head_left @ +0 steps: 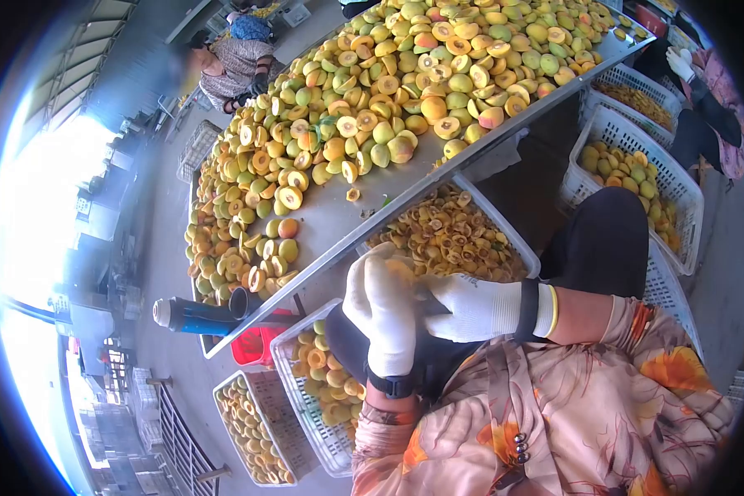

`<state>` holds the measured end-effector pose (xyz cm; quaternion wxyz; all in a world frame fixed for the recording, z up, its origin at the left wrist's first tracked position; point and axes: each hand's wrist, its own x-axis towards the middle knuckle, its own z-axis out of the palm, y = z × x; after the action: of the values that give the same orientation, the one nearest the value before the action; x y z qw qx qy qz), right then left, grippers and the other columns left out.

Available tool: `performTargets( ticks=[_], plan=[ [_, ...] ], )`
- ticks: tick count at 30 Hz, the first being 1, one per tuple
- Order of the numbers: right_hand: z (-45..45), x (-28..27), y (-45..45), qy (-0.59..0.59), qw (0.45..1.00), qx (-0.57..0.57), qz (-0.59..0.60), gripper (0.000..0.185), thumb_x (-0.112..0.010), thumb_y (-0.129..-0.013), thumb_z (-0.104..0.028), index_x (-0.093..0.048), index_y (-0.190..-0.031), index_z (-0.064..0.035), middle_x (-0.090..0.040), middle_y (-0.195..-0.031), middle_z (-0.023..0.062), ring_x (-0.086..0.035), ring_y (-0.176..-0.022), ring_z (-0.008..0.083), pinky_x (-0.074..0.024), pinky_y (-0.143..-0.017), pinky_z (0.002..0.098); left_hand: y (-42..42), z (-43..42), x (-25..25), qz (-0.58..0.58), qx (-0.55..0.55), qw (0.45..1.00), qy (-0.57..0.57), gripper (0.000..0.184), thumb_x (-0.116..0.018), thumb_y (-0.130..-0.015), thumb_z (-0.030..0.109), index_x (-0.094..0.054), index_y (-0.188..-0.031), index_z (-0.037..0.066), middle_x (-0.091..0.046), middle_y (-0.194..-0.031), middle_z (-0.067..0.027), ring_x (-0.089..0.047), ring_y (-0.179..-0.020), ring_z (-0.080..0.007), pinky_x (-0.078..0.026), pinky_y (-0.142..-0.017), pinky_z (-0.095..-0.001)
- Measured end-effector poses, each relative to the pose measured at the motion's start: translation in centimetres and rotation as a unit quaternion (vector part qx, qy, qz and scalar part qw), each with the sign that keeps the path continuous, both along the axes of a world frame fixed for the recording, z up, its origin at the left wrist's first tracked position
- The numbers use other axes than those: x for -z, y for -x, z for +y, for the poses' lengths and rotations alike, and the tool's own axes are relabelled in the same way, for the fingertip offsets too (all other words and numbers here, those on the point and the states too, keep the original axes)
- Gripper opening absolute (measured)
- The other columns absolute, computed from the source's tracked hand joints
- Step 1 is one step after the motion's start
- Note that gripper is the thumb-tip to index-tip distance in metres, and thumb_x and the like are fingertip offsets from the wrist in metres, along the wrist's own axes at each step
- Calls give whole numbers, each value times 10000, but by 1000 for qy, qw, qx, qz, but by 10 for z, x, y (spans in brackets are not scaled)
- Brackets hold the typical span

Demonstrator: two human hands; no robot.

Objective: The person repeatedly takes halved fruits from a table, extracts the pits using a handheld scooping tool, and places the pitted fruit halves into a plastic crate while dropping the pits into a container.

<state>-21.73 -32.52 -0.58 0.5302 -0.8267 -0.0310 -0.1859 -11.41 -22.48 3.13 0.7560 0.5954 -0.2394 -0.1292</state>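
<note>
My left hand (380,310), in a white glove with a black band at the wrist, is closed around a yellowish fruit piece (403,266). It looks like a peach half, mostly covered by the fingers and blurred. Close against it, my right hand (479,307), also white-gloved, has its fingers bent together; whatever they grip is hidden. Just beyond both hands stands a white bin (517,241) of small brownish-yellow fruit scraps (455,227). Above it slopes a metal table (405,186) heaped with yellow-green peach halves (380,132).
White crates of fruit stand beside my left knee (285,351), farther left (264,388), and at right (686,198). A red basket (252,347) and blue bottle (194,316) are near the table corner. Co-workers sit across the table (231,70) and at right (723,107).
</note>
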Motion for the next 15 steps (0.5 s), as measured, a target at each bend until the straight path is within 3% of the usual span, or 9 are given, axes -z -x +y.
performTargets(
  ticks=[4, 7, 10, 13, 15],
  plan=[
    [-7, -6, -4, -34, 996, -70, -53, 339, -616, -884, -123, -587, -1206, -19, -687, -834, 128, -690, -679, 287, -553, -638, 376, 0, 4, -3, 3, 17, 1000, -8, 370, -566, -1054, 292, -692, -1072, -56, -722, -850, -146, -652, -666, -164, -524, -610, -259],
    [-26, -51, 9, -144, 932, -157, 292, 420, -592, -867, -104, -579, -1277, -16, -655, -755, 81, -630, -552, 170, -511, -508, 309, -2, 2, 1, 30, 26, 999, 7, 363, -578, -1044, 293, -689, -1074, -52, -723, -870, -156, -666, -673, -196, -537, -621, -281],
    [-26, -39, 8, -192, 932, -151, 267, 443, -586, -865, -96, -567, -1299, -7, -621, -692, 53, -575, -474, 121, -460, -421, 283, 1, -6, 2, 69, 8, 997, 19, 374, -592, -1040, 319, -692, -1098, -37, -732, -897, -146, -669, -694, -176, -528, -622, -259],
    [-28, -28, 6, -191, 953, -157, 176, 411, -571, -882, -97, -568, -1283, -8, -600, -646, 40, -566, -456, 125, -451, -406, 288, 6, -9, 2, 78, 15, 996, 33, 385, -593, -1042, 338, -695, -1104, -28, -736, -909, -141, -670, -702, -168, -532, -628, -261],
    [-32, -20, 2, -157, 955, -162, 193, 423, -575, -882, -95, -566, -1296, -9, -611, -673, 45, -567, -458, 128, -453, -411, 286, 6, -11, 5, 62, 15, 998, 27, 410, -576, -1048, 360, -694, -1102, -29, -735, -910, -144, -671, -697, -174, -544, -638, -279]
  ],
)
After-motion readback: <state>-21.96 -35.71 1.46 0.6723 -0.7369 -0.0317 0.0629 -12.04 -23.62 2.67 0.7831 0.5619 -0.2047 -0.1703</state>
